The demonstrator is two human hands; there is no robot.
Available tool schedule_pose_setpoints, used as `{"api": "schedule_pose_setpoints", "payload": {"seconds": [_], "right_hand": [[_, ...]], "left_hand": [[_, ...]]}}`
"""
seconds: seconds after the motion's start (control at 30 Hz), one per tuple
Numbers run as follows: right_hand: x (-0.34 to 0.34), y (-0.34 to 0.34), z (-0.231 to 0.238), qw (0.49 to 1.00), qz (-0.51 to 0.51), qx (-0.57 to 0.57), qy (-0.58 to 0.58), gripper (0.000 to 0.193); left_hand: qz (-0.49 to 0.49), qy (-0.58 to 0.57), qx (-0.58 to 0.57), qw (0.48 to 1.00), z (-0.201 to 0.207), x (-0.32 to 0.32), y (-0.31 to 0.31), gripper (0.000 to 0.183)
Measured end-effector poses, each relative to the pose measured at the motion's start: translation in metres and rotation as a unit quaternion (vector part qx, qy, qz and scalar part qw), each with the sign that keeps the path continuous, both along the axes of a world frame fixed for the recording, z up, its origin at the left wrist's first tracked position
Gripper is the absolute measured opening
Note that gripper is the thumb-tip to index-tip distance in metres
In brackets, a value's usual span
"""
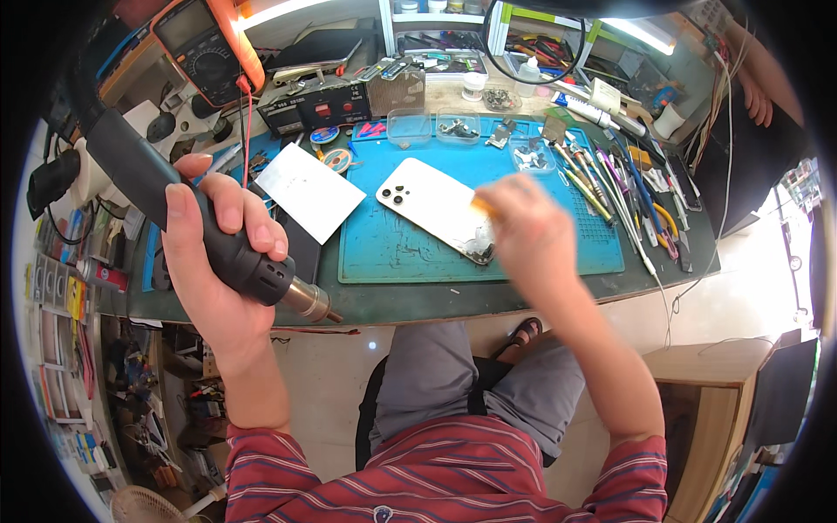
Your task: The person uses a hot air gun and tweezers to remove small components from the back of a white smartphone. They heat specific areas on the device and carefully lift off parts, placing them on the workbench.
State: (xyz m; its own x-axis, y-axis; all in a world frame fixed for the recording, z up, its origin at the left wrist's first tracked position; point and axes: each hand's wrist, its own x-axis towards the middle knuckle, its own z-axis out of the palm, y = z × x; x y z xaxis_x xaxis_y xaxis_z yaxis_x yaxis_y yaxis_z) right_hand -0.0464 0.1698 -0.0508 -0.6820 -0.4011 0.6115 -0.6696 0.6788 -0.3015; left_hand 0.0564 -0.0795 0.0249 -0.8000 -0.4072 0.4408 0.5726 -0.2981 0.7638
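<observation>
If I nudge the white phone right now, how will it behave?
The white phone probably slides rather than rolls: it lies flat on the blue mat. Likely stiff, being a straight-edged slab. Probably fragile at the end by the right hand, where its back looks cracked.

Black box-shaped instrument [336, 113] with red switches, behind my work mat [392, 253]: pale lettering across its front panel. Orange-and-black multimeter [209, 52], at my upper left: ring of markings around its dial, too small for me to read. White tube [584, 109], at my upper right, bears blue print; white card [311, 196], left of my mat, bears faint, illegible marks.
</observation>
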Motion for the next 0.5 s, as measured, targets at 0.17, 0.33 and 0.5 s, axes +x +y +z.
{"api": "schedule_pose_setpoints", "payload": {"seconds": [0.17, 0.33, 0.5], "right_hand": [[-0.099, 0.042, 0.010, 0.992, -0.116, 0.022, 0.032, 0.015], [-0.087, 0.063, -0.002, 0.996, -0.065, 0.053, -0.010, 0.020], [0.005, 0.068, 0.017, 0.983, 0.106, 0.079, -0.129, 0.024]], "left_hand": [[-0.007, -0.026, -0.014, 1.000, 0.000, -0.006, 0.010, 0.034], [-0.003, -0.037, -0.052, 0.998, -0.005, -0.013, 0.013, 0.034], [0.012, -0.020, -0.016, 1.000, -0.010, -0.029, 0.022, 0.033]]}}
